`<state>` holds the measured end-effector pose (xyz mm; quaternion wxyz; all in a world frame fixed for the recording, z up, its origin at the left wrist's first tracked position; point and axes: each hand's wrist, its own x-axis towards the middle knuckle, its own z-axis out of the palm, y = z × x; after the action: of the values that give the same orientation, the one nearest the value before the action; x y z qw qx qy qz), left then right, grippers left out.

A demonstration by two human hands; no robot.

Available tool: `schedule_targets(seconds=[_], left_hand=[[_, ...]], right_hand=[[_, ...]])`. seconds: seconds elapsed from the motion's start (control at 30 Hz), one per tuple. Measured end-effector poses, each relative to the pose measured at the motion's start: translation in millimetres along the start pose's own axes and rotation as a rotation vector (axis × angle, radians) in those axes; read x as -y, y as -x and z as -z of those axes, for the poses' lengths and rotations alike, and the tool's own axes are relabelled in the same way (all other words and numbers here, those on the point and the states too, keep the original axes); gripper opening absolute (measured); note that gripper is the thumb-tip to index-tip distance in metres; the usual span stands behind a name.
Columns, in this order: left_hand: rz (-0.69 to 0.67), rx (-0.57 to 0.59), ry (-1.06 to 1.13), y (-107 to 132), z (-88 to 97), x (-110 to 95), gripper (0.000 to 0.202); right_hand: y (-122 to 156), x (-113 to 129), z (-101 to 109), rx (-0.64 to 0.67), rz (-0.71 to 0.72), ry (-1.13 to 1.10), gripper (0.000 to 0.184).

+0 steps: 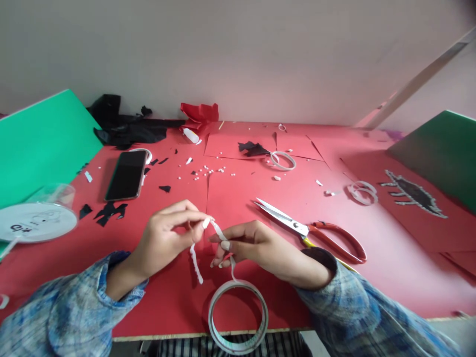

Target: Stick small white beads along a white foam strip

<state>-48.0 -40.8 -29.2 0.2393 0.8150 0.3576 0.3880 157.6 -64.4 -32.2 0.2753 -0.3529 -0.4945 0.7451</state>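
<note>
A strip of white tape (217,230) runs between my two hands. My left hand (169,233) pinches it between thumb and fingers, and its crinkled loose end (196,265) dangles below. Closer to its roll, my right hand (253,245) grips the same strip with thumb and index finger. From there the strip leads down to the tape roll (265,317), which hangs upright at the table's front edge. Scissors (297,225) with red handles lie just beyond my right wrist, partly over a yellow stick-like thing (308,242).
A phone (126,174), black scraps (109,212) and white beads (213,171) lie on the red table. Green boards (40,144) stand at both sides. A black cutout with a white border (414,193) rests at right; a marked white disc (37,223) at left.
</note>
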Motion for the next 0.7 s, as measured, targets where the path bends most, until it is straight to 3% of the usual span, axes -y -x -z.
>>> schedule_targets(seconds=[0.07, 0.13, 0.33, 0.4, 0.7], left_hand=[[0.163, -0.011, 0.089, -5, 4.0, 4, 0.014], [0.199, -0.018, 0.109, -7, 6.0, 7, 0.017], [-0.287, 0.163, -0.131, 0, 3.2, 3, 0.026], [-0.378, 0.182, -0.225, 2, 2.0, 0, 0.028], [-0.339, 0.306, -0.195, 2, 2.4, 3, 0.027]], right_hand=[[0, 1, 0, -0.024, -0.017, -0.009, 0.021], [0, 2, -1, -0.043, -0.034, -0.007, 0.023], [-1, 3, -1, -0.061, -0.029, 0.008, 0.027], [-2, 3, -1, -0.064, -0.027, 0.029, 0.026], [-1, -5, 1, -0.057, 0.040, 0.253, 0.021]])
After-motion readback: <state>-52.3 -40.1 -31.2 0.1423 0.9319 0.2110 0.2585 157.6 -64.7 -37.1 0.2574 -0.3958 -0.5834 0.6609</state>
